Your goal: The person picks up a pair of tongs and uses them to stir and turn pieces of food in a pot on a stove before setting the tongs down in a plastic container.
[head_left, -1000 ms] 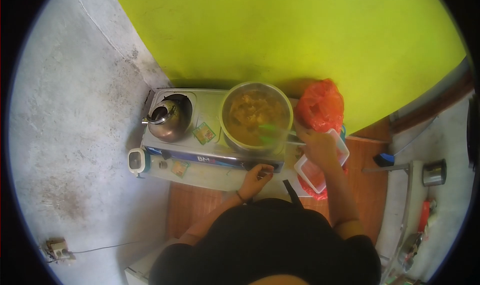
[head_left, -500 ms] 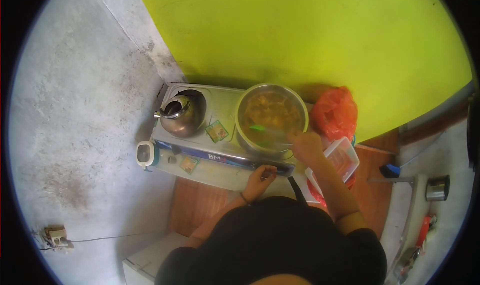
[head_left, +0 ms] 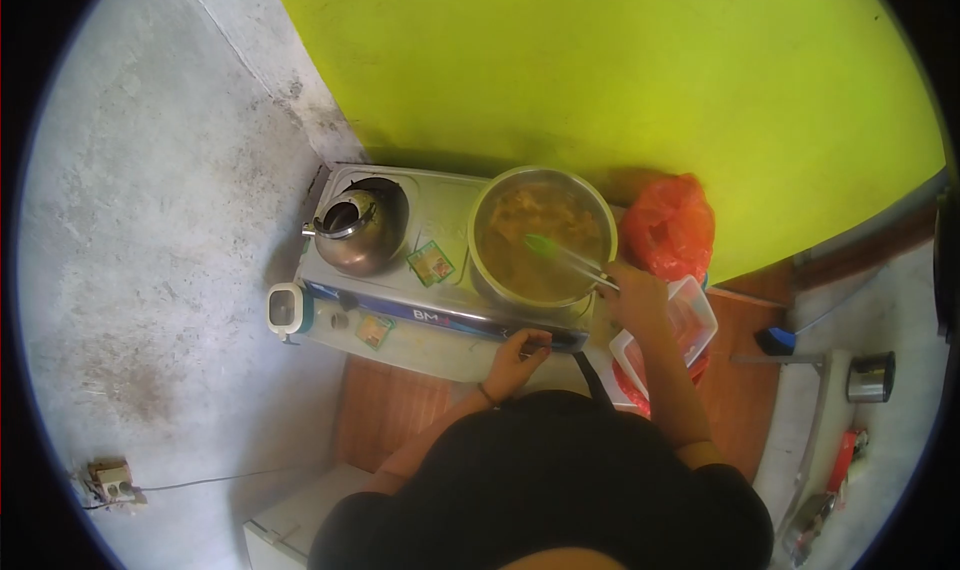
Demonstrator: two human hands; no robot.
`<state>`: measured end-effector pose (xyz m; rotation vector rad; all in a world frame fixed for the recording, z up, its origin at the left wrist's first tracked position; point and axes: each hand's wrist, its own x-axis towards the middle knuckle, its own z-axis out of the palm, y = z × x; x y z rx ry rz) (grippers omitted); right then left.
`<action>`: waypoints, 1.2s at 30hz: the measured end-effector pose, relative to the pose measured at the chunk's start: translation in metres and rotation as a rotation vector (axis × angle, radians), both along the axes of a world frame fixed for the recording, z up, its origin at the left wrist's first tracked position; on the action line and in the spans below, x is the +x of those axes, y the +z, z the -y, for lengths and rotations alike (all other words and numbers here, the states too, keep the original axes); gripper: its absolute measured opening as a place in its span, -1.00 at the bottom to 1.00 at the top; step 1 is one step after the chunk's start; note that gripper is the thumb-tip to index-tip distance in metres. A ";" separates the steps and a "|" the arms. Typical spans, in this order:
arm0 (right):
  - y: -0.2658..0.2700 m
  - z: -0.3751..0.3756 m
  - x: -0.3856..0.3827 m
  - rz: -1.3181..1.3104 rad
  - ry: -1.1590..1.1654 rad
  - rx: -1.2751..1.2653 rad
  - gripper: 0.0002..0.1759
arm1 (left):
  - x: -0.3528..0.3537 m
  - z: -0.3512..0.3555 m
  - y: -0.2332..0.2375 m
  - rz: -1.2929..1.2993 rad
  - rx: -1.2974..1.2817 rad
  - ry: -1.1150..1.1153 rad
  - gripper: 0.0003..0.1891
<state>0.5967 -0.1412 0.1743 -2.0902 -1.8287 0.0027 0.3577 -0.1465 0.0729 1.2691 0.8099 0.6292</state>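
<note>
A large metal pot [head_left: 477, 260] on the stove [head_left: 440, 200] holds brown liquid with pieces of food in it. My right hand [head_left: 630, 292] grips the handle of green-tipped tongs [head_left: 568, 256] at the pot's lower right rim, and the green end is over the food. My left hand [head_left: 518, 358] is at the stove's front edge by the knob area, with its fingers curled; what they hold, if anything, is too small to tell. A green-edged packet [head_left: 430, 263] lies on the stove between the pot and a kettle [head_left: 358, 242].
Right of the pot are a red plastic bag [head_left: 672, 225] and a clear plastic container [head_left: 695, 310]. A second packet [head_left: 375, 330] and a white-and-teal container [head_left: 288, 308] are at the front left. A yellow-green wall [head_left: 640, 70] stands behind the stove.
The green tip of the tongs has moved up and right in the pot. My right hand has shifted slightly right and down, while my left hand stays at the stove's front.
</note>
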 end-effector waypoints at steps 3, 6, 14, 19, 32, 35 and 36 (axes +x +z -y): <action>0.011 0.010 0.005 -0.030 0.035 -0.043 -0.59 | 0.003 0.000 0.001 -0.005 -0.003 -0.015 -0.71; 0.026 0.016 0.001 -0.020 0.090 -0.096 -0.55 | 0.006 -0.001 0.003 -0.005 -0.023 -0.023 -0.71; -0.009 0.008 -0.018 -0.009 0.018 -0.114 -0.52 | 0.009 -0.002 0.007 -0.009 -0.050 -0.023 -0.72; -0.013 0.008 -0.011 -0.056 -0.114 -0.004 -0.51 | 0.004 -0.001 0.006 -0.024 -0.069 -0.011 -0.72; -0.008 0.019 -0.027 -0.122 -0.103 -0.143 -0.47 | 0.005 -0.002 0.007 -0.027 -0.046 -0.049 -0.72; -0.007 0.017 -0.024 -0.182 -0.163 -0.112 -0.49 | 0.002 -0.003 0.005 -0.016 -0.056 -0.050 -0.72; -0.006 0.016 -0.023 -0.202 -0.186 -0.102 -0.50 | 0.001 -0.002 0.007 -0.012 -0.068 -0.051 -0.72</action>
